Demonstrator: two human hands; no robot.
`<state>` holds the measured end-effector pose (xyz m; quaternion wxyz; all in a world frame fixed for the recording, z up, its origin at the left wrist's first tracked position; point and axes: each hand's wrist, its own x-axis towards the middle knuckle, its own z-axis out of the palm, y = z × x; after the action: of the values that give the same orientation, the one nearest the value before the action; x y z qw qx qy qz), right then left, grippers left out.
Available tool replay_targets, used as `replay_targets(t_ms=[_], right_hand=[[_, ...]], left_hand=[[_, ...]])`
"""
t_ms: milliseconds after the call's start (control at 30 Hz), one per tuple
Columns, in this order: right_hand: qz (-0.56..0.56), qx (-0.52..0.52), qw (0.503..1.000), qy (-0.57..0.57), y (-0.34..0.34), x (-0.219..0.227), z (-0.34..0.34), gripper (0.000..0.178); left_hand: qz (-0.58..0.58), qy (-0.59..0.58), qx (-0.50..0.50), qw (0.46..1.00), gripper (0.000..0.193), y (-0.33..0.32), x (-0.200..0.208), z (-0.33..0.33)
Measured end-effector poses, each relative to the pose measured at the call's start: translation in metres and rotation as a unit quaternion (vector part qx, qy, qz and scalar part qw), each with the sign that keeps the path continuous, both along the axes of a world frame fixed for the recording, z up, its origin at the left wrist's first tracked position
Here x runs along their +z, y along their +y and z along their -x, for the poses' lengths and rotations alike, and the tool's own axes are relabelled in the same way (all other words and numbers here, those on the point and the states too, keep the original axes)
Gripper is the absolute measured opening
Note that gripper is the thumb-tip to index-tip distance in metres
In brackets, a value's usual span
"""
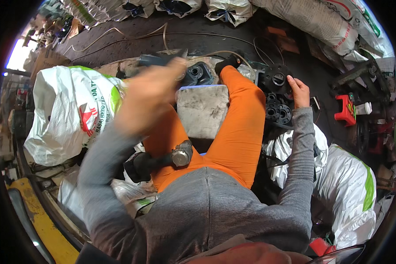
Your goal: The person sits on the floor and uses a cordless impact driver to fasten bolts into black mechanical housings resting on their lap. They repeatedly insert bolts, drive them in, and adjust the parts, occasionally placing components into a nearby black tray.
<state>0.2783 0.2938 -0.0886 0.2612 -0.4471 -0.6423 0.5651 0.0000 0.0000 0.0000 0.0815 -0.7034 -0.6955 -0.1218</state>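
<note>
My left hand [150,99] is raised over my left thigh and smeared by motion, so its fingers are unclear. Just beyond its fingertips shows a dark pointed piece [181,53]; I cannot tell whether the hand holds it. My right hand [299,91], out past my right knee, has its fingers closed on the edge of a black plastic part [275,78] with a round opening. Directly below that part lie more black moulded parts with round holes [278,110]. A similar dark part [199,72] is on the floor beyond my knees. Between my thighs rests a worn grey block [202,110].
A large white sack [66,114] stands at my left, and another white sack [345,189] lies at my right. A red stool [345,110] with a white cup [363,108] is farther right. Thin cables [198,34] cross the dark floor. A black tool with a round metal end [181,157] lies across my left thigh.
</note>
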Motion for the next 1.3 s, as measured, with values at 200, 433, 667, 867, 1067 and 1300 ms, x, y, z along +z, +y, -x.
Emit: replay_targets(t_ms=[200, 433, 667, 867, 1067, 1300], right_hand=[[0.081, 0.119, 0.989, 0.031, -0.060, 0.000, 0.087, 0.031], [0.149, 0.333, 0.920, -0.142, -0.113, -0.093, 0.173, 0.041], [-0.006, 0.401, 0.878, -0.260, -0.125, -0.145, 0.209, 0.055], [-0.023, 0.240, 0.963, -0.121, -0.123, -0.134, 0.169, 0.050], [0.579, 0.110, 0.728, 0.352, -0.169, -0.123, 0.088, 0.050], [0.603, 0.006, 0.718, 0.347, -0.200, -0.093, 0.090, 0.044]], left_hand=[[0.243, -0.011, 0.046, 0.969, 0.038, 0.017, -0.187, -0.058], [0.461, -0.204, -0.029, 0.863, 0.039, -0.029, -0.170, -0.071], [0.287, -0.391, 0.088, 0.870, 0.044, -0.117, -0.111, -0.036], [0.313, -0.461, 0.066, 0.828, 0.064, -0.166, -0.077, -0.030], [0.454, -0.255, 0.184, 0.834, 0.081, -0.140, -0.074, -0.062], [0.156, -0.506, 0.142, 0.836, 0.060, -0.142, -0.034, -0.018]])
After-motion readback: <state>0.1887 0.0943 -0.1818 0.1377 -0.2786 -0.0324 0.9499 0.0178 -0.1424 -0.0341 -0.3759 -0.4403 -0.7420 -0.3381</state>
